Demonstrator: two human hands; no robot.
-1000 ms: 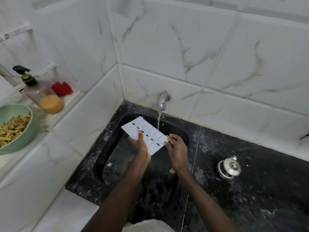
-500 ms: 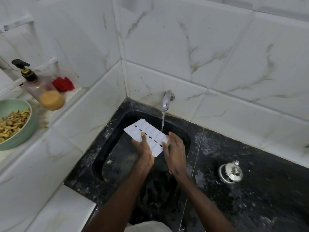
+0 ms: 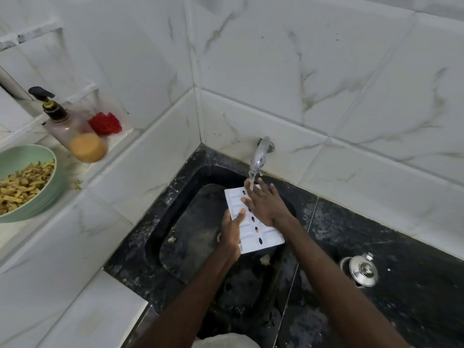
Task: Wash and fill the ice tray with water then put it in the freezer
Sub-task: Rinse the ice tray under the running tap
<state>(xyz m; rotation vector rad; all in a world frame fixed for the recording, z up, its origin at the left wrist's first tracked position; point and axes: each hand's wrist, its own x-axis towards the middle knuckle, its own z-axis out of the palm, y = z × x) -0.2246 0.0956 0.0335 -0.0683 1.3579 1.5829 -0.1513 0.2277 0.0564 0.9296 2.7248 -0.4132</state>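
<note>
A white ice tray [image 3: 261, 236] with a row of oval holes is held over the black sink [image 3: 190, 237], its far end under the running water. My left hand [image 3: 232, 233] grips the tray's left edge, thumb on top. My right hand [image 3: 265, 204] lies flat on the tray's upper face with fingers spread, fingertips in the stream. The chrome tap [image 3: 261, 154] sticks out of the tiled wall and water falls from it onto the tray's far end.
On the white ledge at the left stand a green bowl of food [image 3: 25, 182], a pump bottle with orange liquid [image 3: 75, 131] and a red scrubber [image 3: 105, 123]. A steel lid [image 3: 362, 270] lies on the black counter at the right.
The tray has turned so its long side points toward the tap. My right hand moved from the tray's right end onto its top face, up into the water.
</note>
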